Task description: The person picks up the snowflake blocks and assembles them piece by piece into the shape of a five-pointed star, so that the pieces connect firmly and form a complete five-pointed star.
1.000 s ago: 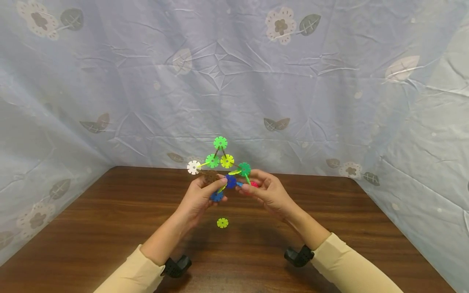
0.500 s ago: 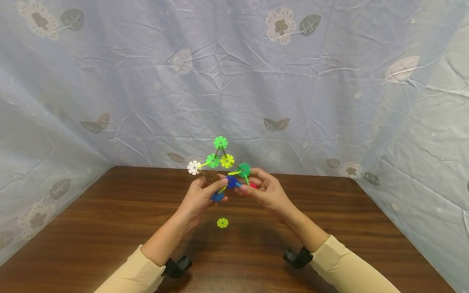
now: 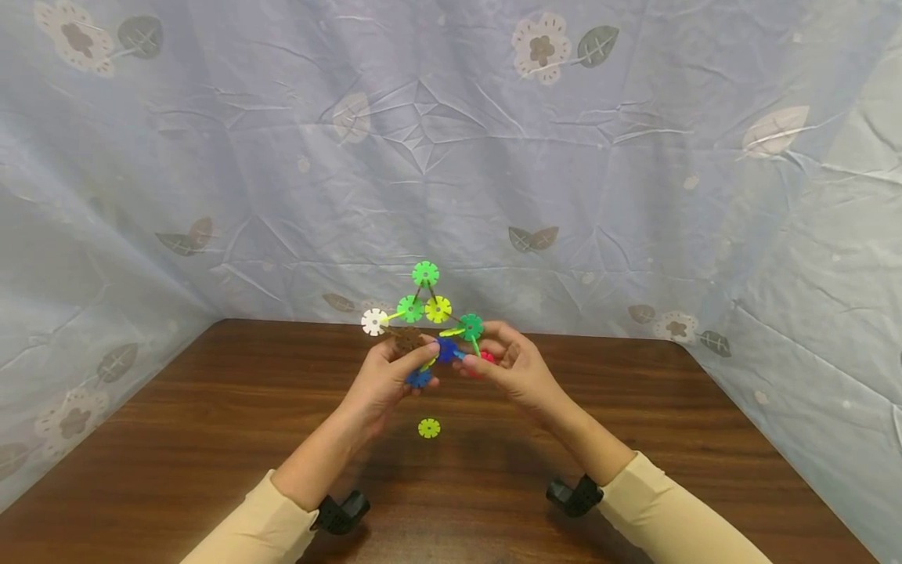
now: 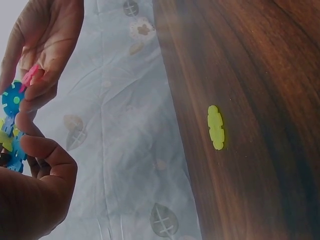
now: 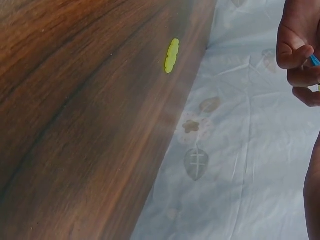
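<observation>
Both hands hold up a structure of interlocked notched plastic discs above the table. A green disc [image 3: 425, 274] tops it, with another green disc and a yellow disc [image 3: 438, 309] below. A white disc [image 3: 374, 322] sticks out at the left, a dark green disc [image 3: 470, 327] at the right. My left hand [image 3: 384, 376] pinches the lower left part, thumb by a dark blue disc [image 3: 445, 350]; a brown disc and a blue disc [image 3: 419, 379] show around its fingers. My right hand [image 3: 517, 368] pinches the lower right part near a pink-red disc [image 4: 31, 75], partly hidden by its fingers.
A single yellow-green disc [image 3: 429, 428] lies flat on the dark wooden table [image 3: 211, 439], nearer than the hands. A pale floral curtain [image 3: 451, 157] hangs behind the table and along both sides. Each wrist wears a black camera mount [image 3: 575, 496].
Hands and disc structure keep nearly the same place. The right hand's fingers have shifted very slightly at the lower right discs.
</observation>
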